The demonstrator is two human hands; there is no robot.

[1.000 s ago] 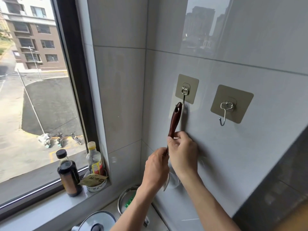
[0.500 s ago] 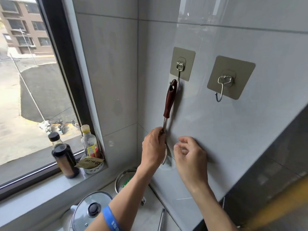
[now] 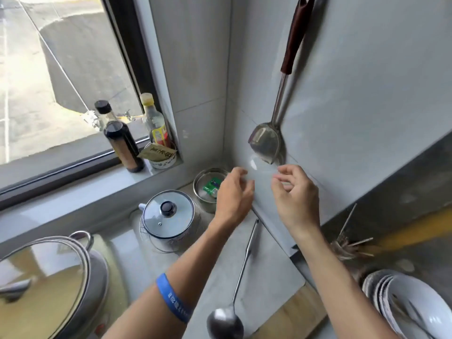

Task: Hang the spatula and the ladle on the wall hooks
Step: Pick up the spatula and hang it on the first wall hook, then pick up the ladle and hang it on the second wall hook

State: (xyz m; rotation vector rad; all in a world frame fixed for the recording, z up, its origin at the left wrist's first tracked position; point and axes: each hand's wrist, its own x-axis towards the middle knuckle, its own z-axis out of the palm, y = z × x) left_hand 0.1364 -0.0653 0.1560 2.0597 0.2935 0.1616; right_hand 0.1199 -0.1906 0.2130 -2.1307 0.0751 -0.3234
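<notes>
The spatula (image 3: 283,81), with a dark red handle and a steel blade, hangs against the grey tiled wall; its top runs out of the frame, so the hooks are out of view. The steel ladle (image 3: 241,270) lies on the counter, its bowl toward me and its handle pointing at the wall. My left hand (image 3: 233,192) and my right hand (image 3: 294,192) hover just below the spatula's blade, fingers loosely apart, holding nothing. The ladle lies below and between my forearms.
A small pot with a glass lid (image 3: 168,214) and a steel bowl (image 3: 208,184) stand by the corner. Two bottles (image 3: 119,138) stand on the window sill. A large lidded pot (image 3: 46,285) is front left, stacked plates (image 3: 411,307) front right, chopsticks (image 3: 347,241) beside them.
Both hands have let go of the spatula, which now hangs free, and have dropped below its blade. The view has tilted down to the counter.
</notes>
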